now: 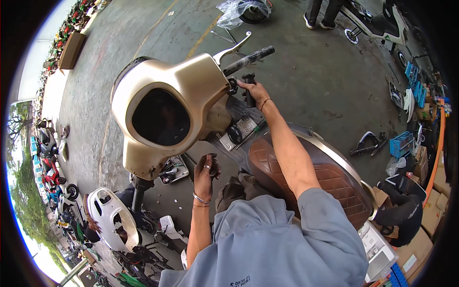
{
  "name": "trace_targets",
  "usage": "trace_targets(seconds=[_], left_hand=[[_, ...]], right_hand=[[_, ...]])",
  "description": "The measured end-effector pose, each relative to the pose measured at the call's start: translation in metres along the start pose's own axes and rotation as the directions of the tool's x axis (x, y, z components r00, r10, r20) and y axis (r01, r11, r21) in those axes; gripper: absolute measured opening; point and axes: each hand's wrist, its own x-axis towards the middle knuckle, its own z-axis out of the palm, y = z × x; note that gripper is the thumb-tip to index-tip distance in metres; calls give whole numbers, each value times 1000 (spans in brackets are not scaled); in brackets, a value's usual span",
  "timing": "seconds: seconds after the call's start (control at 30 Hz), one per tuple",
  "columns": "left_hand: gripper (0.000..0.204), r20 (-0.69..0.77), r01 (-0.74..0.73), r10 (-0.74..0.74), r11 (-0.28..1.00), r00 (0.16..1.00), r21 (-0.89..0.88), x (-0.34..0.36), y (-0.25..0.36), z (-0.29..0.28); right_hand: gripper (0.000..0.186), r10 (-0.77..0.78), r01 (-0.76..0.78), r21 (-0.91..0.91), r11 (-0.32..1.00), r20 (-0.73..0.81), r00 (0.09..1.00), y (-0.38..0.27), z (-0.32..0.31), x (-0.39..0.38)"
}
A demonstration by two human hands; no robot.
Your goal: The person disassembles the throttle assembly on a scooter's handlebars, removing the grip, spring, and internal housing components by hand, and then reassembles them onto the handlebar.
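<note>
A scooter's gold handlebar cover (pixel 196 79) with a dark round-cornered display (pixel 161 116) fills the middle left. From its right end stick out a silver brake lever (pixel 233 48) and a bare dark handlebar tube (pixel 249 60). Just below that tube, my right hand (pixel 257 93) is closed around a black handlebar grip (pixel 249 91), its thumb near a small black fitting (pixel 233 86) at the cover. My left hand (pixel 206 172) is raised below the cover with fingers curled; whatever it may hold is hidden. The scooter's brown quilted seat (pixel 306 179) lies under my right forearm.
A tray of parts (pixel 174 171) rests on the floor to the left. A person holds a white body panel (pixel 112 217) at lower left. Another person crouches beside cardboard boxes (pixel 423 239) at lower right. Blue crates (pixel 401 144) and a white scooter (pixel 389 28) stand at the right.
</note>
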Motion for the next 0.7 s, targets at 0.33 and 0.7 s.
trace_targets(seconds=[0.33,0.7], left_hand=[[43,147,7,77,864,986,-503,5,-9,-4],[37,159,-67,90,987,983,-146,-16,28,-6]], right_hand=[[33,-46,49,71,996,-42,998,45,8,-6],[35,15,-11,16,1000,-271,963,36,-55,-122]])
